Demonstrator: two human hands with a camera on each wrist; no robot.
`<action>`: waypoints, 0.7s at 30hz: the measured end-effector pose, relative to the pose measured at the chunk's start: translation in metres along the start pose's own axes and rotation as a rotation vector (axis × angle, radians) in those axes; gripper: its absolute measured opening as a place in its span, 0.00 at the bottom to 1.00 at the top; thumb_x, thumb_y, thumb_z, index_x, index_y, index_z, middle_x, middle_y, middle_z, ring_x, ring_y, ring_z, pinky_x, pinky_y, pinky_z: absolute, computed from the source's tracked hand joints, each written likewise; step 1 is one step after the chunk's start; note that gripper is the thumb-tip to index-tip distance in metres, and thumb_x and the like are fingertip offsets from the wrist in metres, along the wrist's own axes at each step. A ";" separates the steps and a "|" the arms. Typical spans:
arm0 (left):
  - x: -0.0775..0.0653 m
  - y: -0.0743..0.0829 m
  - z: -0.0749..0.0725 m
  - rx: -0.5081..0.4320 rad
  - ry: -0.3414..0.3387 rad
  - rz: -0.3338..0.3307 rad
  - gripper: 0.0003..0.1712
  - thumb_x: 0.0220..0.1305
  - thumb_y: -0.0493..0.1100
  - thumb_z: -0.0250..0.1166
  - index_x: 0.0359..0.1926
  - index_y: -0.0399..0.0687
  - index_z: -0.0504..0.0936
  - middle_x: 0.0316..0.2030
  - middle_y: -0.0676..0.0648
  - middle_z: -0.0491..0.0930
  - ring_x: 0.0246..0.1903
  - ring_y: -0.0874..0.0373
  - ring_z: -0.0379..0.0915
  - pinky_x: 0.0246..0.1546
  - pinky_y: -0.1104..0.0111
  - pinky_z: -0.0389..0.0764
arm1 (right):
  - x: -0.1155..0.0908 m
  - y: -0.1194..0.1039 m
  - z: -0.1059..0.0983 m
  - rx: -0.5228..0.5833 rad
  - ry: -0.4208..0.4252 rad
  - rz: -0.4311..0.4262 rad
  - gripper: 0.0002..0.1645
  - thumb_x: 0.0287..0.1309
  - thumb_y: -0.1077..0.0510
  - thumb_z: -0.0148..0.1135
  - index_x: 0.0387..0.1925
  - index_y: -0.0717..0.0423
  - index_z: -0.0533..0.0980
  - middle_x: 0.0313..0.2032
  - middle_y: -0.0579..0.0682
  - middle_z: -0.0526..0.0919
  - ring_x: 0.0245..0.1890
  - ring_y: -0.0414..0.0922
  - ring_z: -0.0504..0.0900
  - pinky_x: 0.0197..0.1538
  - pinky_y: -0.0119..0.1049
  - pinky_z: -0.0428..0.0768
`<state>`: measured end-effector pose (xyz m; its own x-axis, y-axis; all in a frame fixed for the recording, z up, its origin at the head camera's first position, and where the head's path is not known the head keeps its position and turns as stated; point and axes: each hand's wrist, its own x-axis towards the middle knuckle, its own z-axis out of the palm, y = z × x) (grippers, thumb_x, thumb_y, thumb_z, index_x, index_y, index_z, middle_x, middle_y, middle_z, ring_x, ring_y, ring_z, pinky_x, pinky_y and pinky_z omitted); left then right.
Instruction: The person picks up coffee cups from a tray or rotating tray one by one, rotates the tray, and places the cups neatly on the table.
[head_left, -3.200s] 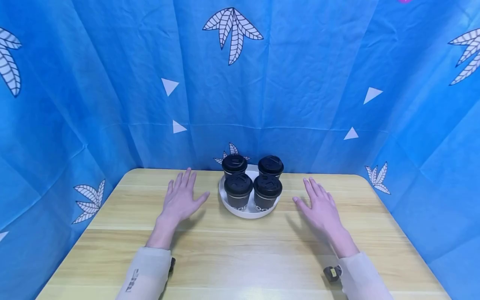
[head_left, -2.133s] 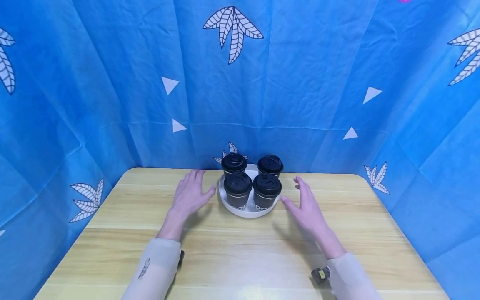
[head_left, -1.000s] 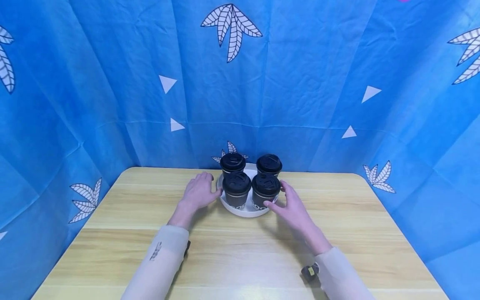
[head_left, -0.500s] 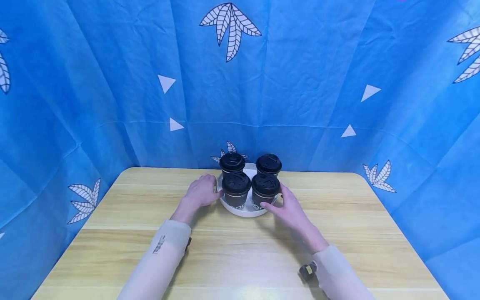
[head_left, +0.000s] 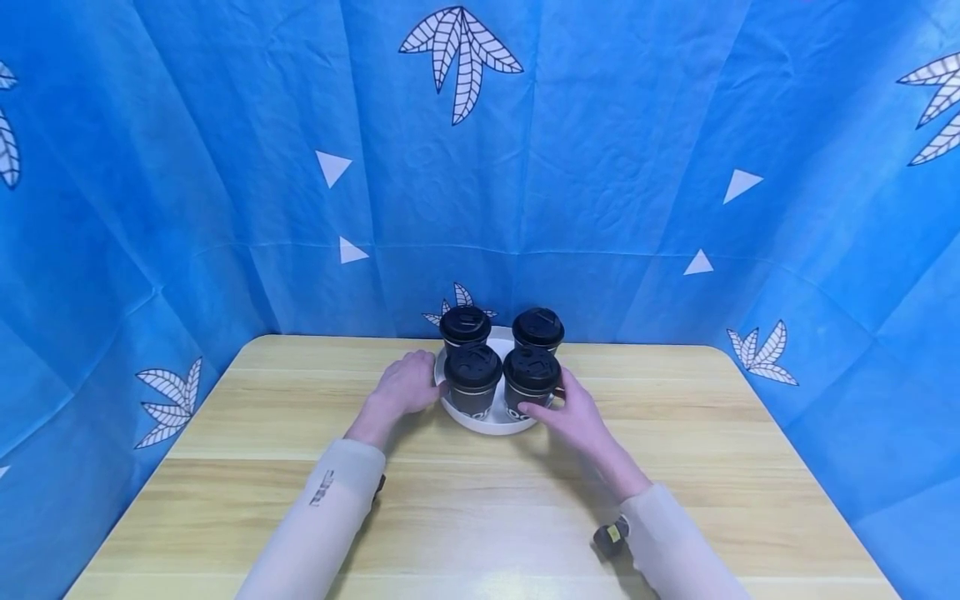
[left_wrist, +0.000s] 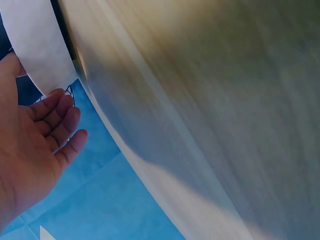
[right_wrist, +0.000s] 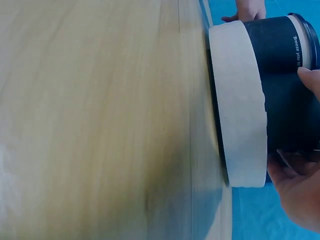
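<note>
A round white tray with a raised rim stands at the back of the table, bearing several black lidded coffee cups. My right hand holds the front right coffee cup, thumb in front and fingers round its far side. In the right wrist view that dark cup stands inside the tray wall. My left hand pinches the tray's left rim, beside the front left cup. In the left wrist view its thumb is partly hidden behind the wall, with bent fingers outside.
Behind the front pair stand a back left cup and a back right cup. A blue patterned curtain hangs close behind the wooden table. A small dark camera sits at the right wrist.
Both hands have moved inward from either side of the tray. The left has closed on the tray's rim, the right round the front right cup. Tray and cups keep their places.
</note>
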<state>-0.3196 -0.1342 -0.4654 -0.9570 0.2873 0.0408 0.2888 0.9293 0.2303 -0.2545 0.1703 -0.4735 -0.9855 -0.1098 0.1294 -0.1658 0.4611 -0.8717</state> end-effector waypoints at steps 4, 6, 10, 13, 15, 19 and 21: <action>-0.001 0.000 0.001 0.005 0.010 0.012 0.27 0.63 0.54 0.68 0.53 0.38 0.78 0.42 0.44 0.78 0.43 0.48 0.74 0.49 0.53 0.80 | 0.000 -0.001 0.002 0.036 0.009 -0.007 0.52 0.51 0.53 0.81 0.73 0.59 0.65 0.67 0.60 0.75 0.68 0.60 0.74 0.70 0.57 0.72; -0.001 -0.001 0.002 0.010 0.019 0.021 0.26 0.63 0.54 0.68 0.52 0.38 0.78 0.42 0.44 0.78 0.43 0.48 0.74 0.50 0.53 0.80 | 0.000 -0.002 0.003 0.052 0.014 -0.012 0.51 0.51 0.54 0.81 0.73 0.60 0.65 0.67 0.61 0.76 0.67 0.60 0.74 0.71 0.55 0.72; -0.002 0.000 0.003 0.027 0.034 0.034 0.25 0.63 0.53 0.68 0.51 0.38 0.78 0.42 0.44 0.79 0.43 0.48 0.74 0.52 0.53 0.78 | -0.001 -0.003 0.005 0.064 0.024 -0.010 0.50 0.51 0.56 0.81 0.72 0.60 0.66 0.66 0.61 0.76 0.66 0.59 0.75 0.70 0.54 0.73; -0.003 0.000 0.003 0.030 0.035 0.034 0.25 0.63 0.53 0.68 0.51 0.38 0.78 0.42 0.44 0.78 0.44 0.48 0.74 0.53 0.54 0.77 | -0.002 -0.003 0.005 0.075 0.028 -0.008 0.50 0.51 0.57 0.81 0.71 0.60 0.66 0.65 0.61 0.77 0.66 0.59 0.76 0.70 0.54 0.73; -0.003 0.001 0.002 0.026 0.032 0.031 0.25 0.63 0.53 0.68 0.51 0.38 0.78 0.43 0.44 0.78 0.45 0.48 0.74 0.53 0.54 0.77 | -0.002 -0.004 0.006 0.085 0.029 -0.004 0.50 0.50 0.57 0.81 0.71 0.60 0.66 0.65 0.61 0.77 0.66 0.59 0.76 0.70 0.54 0.73; -0.004 0.001 0.001 0.020 0.027 0.028 0.27 0.63 0.53 0.68 0.53 0.37 0.78 0.44 0.44 0.79 0.46 0.48 0.74 0.55 0.53 0.76 | -0.002 -0.004 0.006 0.094 0.035 0.002 0.50 0.50 0.57 0.82 0.71 0.60 0.66 0.65 0.61 0.77 0.66 0.59 0.76 0.70 0.54 0.73; -0.004 0.002 0.001 0.018 0.025 0.027 0.27 0.64 0.53 0.68 0.54 0.37 0.78 0.45 0.43 0.79 0.47 0.48 0.74 0.56 0.53 0.76 | -0.002 -0.004 0.006 0.097 0.037 0.002 0.50 0.50 0.57 0.82 0.71 0.60 0.66 0.65 0.61 0.77 0.66 0.59 0.75 0.70 0.55 0.73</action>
<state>-0.3154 -0.1335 -0.4663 -0.9491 0.3069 0.0713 0.3151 0.9253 0.2109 -0.2514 0.1631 -0.4737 -0.9868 -0.0751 0.1432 -0.1610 0.3739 -0.9134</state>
